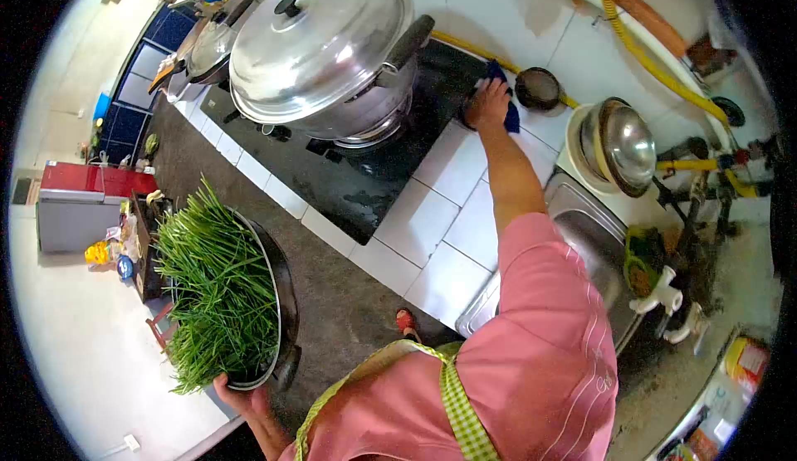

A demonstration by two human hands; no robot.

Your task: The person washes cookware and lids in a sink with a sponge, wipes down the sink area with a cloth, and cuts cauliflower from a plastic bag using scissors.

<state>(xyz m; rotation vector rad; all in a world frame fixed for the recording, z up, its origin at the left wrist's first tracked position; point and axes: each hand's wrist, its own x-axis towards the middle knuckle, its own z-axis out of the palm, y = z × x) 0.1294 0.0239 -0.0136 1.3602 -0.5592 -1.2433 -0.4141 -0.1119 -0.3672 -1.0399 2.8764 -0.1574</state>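
My left hand (242, 398) is closed on the rim of a wide metal pan (281, 307), at the lower left. The pan is tilted in view and heaped with long, thin green stalks (216, 282), like garlic chives. With my arm stretched out, my right hand (491, 106) presses a dark blue cloth (512, 117) against the far corner of the black glass stove top (444, 100). Part of the cloth is hidden under the hand. Just right of it stands a small dark bowl (538, 89).
A large lidded steel pot (320, 46) sits on the burner, with a lidded pan (212, 50) behind it. Stacked metal bowls (623, 146) stand by the sink (594, 229). White tiles (448, 162) edge the stove. A yellow hose (643, 54) runs along the wall.
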